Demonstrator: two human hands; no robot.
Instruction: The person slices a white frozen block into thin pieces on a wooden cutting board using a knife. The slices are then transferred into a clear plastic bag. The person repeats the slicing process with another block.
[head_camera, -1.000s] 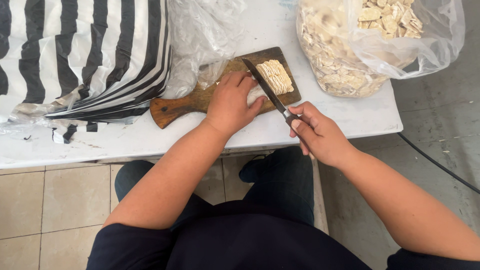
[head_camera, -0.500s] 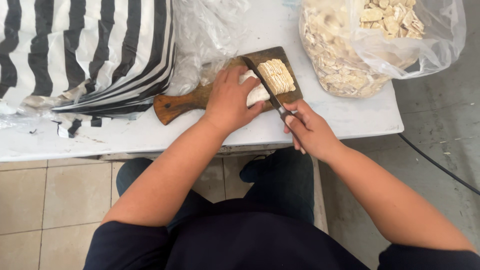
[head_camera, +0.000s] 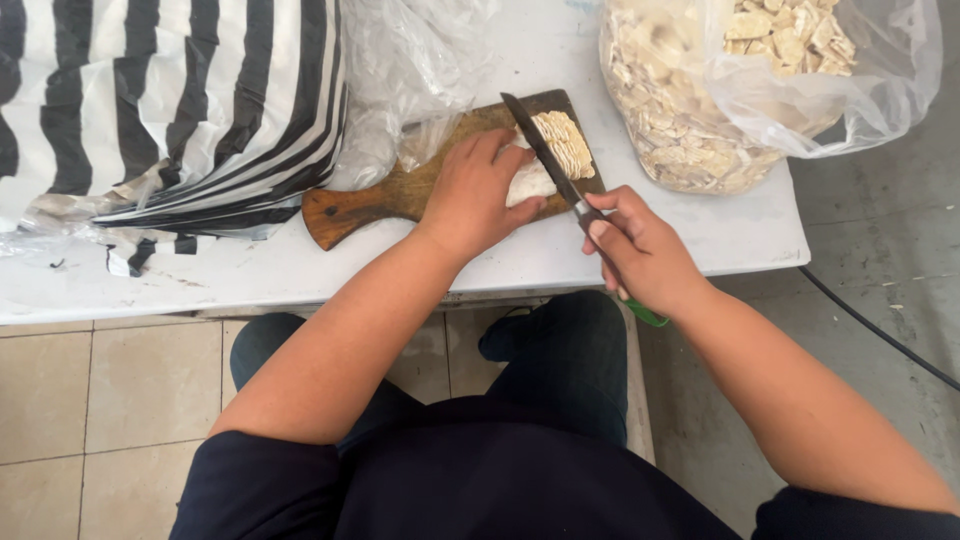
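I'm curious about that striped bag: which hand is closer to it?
Left. The left hand presses the pale block on the cutting board, just right of the striped bag. The right hand holds the knife, farther right.

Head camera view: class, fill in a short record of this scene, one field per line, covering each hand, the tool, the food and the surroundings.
Left hand: presses down on the pale block
Right hand: grips the knife, green handle end showing
Blade: across the block, beside cut slices
Board: wooden cutting board on white table
Nearby: clear bag of pale pieces; striped bag
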